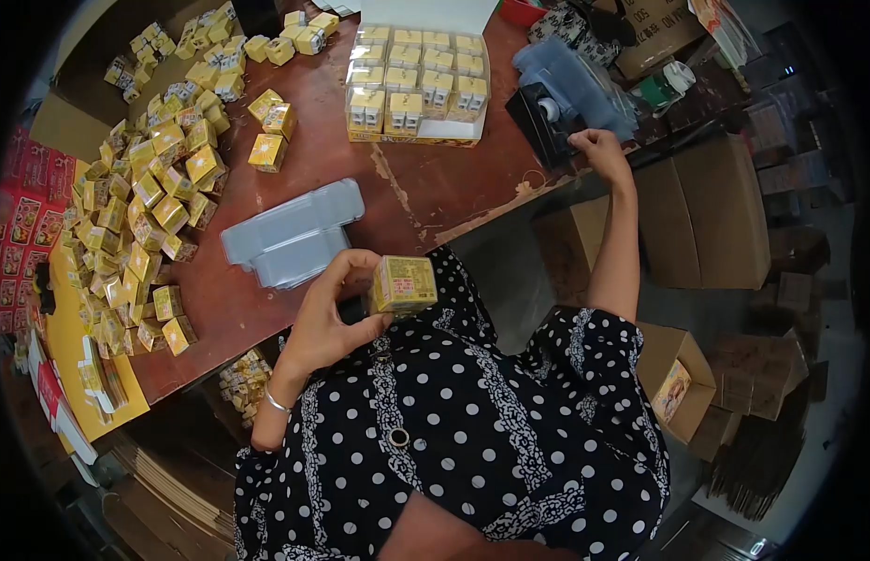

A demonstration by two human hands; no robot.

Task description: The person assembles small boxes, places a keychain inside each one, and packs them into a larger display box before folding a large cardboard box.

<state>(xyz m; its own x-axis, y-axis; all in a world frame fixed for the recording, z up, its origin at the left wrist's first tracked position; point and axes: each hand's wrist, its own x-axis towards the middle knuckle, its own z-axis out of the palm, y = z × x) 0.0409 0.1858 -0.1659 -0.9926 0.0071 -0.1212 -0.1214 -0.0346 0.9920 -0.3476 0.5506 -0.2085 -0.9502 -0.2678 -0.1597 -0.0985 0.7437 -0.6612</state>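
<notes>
My left hand [327, 323] is closed around a small yellow box [404, 284], thumb and fingers clamping its sides, holding it close to my chest off the near table edge. My right hand [598, 148] is extended toward two o'clock, fingers curled against the black tape dispenser [539, 117] at the table's [407, 196] far right corner; whether they pinch tape I cannot tell. At eleven o'clock from the held box lies a stack of flat clear plastic sleeves [293, 234]. At twelve o'clock sits a clear packed tray of yellow boxes [416, 89]. From nine to eleven o'clock loose yellow boxes [145, 215] lie heaped. Assessment: the step in hand appears to be sealing one box. The next move likely calls for drawing tape free and bringing it to the box squarely.
</notes>
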